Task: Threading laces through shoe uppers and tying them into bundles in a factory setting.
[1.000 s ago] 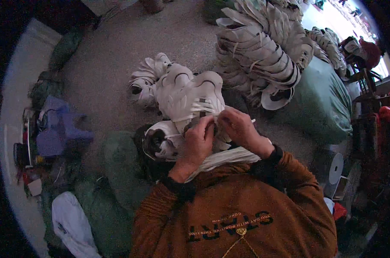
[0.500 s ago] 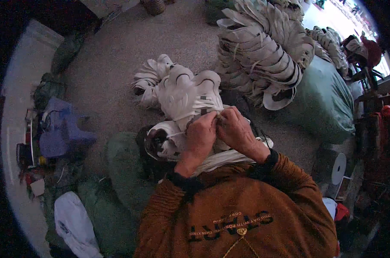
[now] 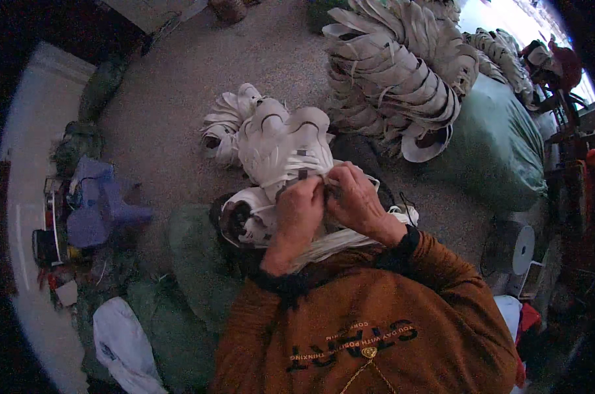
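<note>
In front of my lap is a white shoe upper (image 3: 301,134) with pale laces across its dark-marked opening. My left hand (image 3: 299,213) and my right hand (image 3: 356,200) meet at its near end, both closed with fingertips pinched together around a shoelace (image 3: 323,178); the fingers hide most of it. Left of my left hand, another white upper (image 3: 250,197) lies with its dark inside showing. A bundle of loose white laces (image 3: 340,247) stretches across my lap under my wrists. Beyond, more white uppers (image 3: 222,128) are stacked together on the floor.
A big heap of nested white uppers (image 3: 396,85) stands at the far right, beside a full green sack (image 3: 491,144). A purple plastic stool (image 3: 97,207) is on the left, with green sacks (image 3: 202,262) nearer me. A spool (image 3: 513,249) sits at the right.
Both hands have shifted slightly left and stay close together at the upper, still pinching. The view has moved a little; the uppers and sacks otherwise look unchanged.
</note>
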Tool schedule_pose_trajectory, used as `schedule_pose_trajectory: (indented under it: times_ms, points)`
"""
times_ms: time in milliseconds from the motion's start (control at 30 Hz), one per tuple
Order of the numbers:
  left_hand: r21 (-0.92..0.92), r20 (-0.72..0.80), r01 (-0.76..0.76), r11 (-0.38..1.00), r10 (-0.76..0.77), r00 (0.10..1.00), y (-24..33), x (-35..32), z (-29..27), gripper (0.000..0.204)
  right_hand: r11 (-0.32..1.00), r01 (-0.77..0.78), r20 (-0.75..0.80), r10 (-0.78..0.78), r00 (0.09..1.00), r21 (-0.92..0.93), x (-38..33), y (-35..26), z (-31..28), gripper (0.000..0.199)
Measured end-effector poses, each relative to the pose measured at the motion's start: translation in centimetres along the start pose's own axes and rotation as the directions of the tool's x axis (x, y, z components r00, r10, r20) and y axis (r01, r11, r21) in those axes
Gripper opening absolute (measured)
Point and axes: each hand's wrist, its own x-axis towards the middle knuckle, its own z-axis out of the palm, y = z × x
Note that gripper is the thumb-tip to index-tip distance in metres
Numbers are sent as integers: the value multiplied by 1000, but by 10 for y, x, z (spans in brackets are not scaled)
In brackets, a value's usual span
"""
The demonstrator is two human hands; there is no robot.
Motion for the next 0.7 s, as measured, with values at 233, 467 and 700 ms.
schedule_pose_trajectory:
  times_ms: [233,467,700]
  points:
    - [-675,633,615,407,-109,767,-11,-64,-146,12,993,-113,20,112,993,30,5,8,-2,39]
    - [-398,522,593,700,-358,774,-11,-72,-133,12,981,-99,-36,106,994,164,9,20,-6,24]
    - [-41,-61,108,993,-110,992,10,-39,-90,15,999,37,-44,-37,998,-14,24,30,-8,21]
